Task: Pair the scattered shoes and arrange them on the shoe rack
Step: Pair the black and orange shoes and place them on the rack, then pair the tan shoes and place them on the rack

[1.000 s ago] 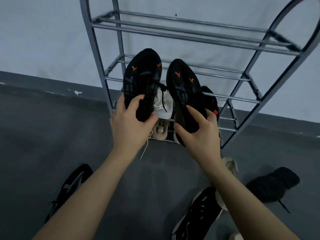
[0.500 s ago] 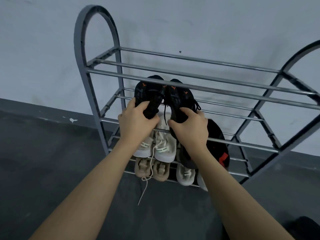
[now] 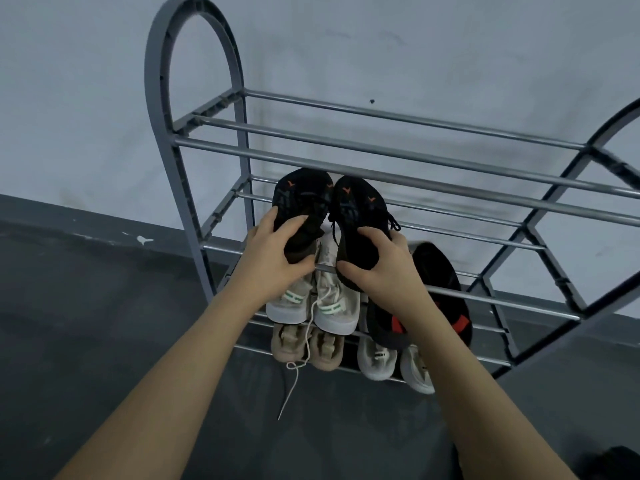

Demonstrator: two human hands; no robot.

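Two black sneakers with small orange marks lie side by side, toes pointing to the wall, under the top tier of the grey metal shoe rack [image 3: 381, 176]. My left hand [image 3: 277, 261] grips the heel of the left black sneaker [image 3: 301, 199]. My right hand [image 3: 377, 268] grips the heel of the right black sneaker [image 3: 356, 216]. Below them on the rack sit a white pair with green stripes [image 3: 332, 306], a black pair with red tabs [image 3: 446, 289], a beige pair [image 3: 311, 348] and a light grey pair [image 3: 381, 362].
The rack stands against a pale wall [image 3: 381, 46] on a dark grey floor [image 3: 104, 323]. A white lace [image 3: 294, 379] dangles from the white pair to the floor. A dark object [image 3: 616, 465] shows at the bottom right corner.
Both hands carried the black sneakers forward from in front of the rack to under its top tier. The camera view rose, so the shoes on the floor left the picture.
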